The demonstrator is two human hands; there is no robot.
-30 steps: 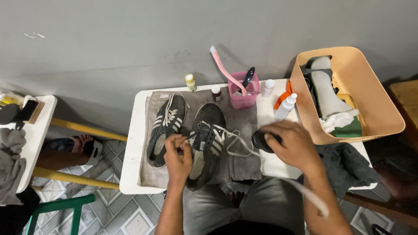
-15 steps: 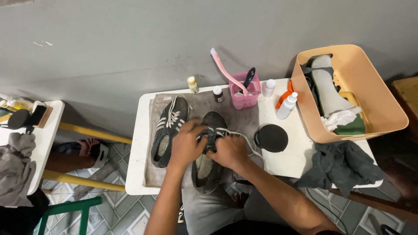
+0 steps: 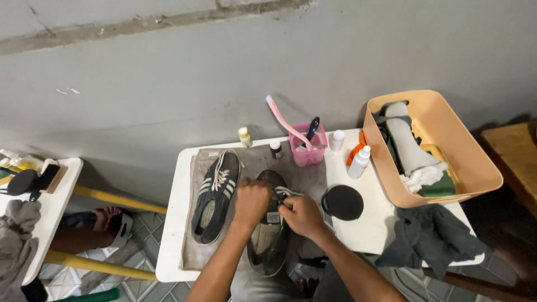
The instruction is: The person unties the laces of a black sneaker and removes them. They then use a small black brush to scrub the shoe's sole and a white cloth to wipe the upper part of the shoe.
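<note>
Both hands, left hand (image 3: 251, 202) and right hand (image 3: 299, 215), pinch the white lace (image 3: 285, 193) on the right black sneaker (image 3: 269, 237), mid-lacing; next calls for a steady pull through the eyelets.

Both hands close together, left (image 3: 251, 202), right (image 3: 300, 215), fingers curled (pinching), forearms converging.

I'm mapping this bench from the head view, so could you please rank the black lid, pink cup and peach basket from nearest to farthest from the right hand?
1. Black lid, just right of the right hand.
2. Pink cup, behind, by the wall.
3. Peach basket, far right.
</note>
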